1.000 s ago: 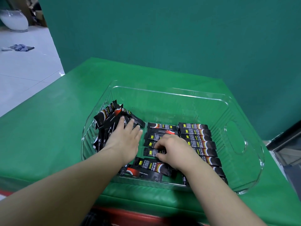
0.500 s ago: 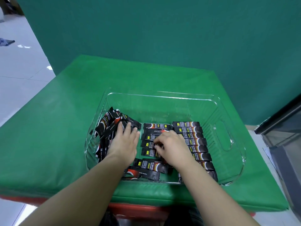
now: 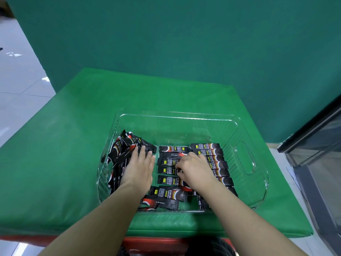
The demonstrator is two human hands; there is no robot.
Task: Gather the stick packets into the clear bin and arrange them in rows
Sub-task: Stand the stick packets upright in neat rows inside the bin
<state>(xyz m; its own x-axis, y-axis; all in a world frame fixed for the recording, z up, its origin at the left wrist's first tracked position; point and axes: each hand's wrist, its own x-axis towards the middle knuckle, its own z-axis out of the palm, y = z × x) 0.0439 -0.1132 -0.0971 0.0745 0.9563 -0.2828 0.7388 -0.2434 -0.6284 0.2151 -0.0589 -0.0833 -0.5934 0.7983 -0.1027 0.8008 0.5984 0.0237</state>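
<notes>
The clear bin [image 3: 177, 115] stands on the green padded table [image 3: 73, 145]. Black stick packets lie in it. A loose pile [image 3: 125, 145] leans against the left wall, a middle row [image 3: 167, 161] is stacked crosswise, and a right row [image 3: 216, 157] sits beside it. My left hand [image 3: 137, 169] rests flat with straight fingers on the loose pile. With curled fingers, my right hand [image 3: 193, 169] pinches the right end of a packet in the middle row and hides part of both rows. Two packets [image 3: 166, 194] lie askew near the front wall.
The bin's far half shows bare green bottom [image 3: 175, 133]. A handle cutout [image 3: 245, 157] opens in its right wall. A green wall [image 3: 166, 43] rises behind the table. A dark cabinet [image 3: 317, 145] stands at the right, and white tiled floor [image 3: 18, 80] lies to the left.
The view has tilted and backed away, so the bin sits lower in frame. Both hands stay in nearly the same spots on the packets; my right fingertips shifted slightly along the middle row.
</notes>
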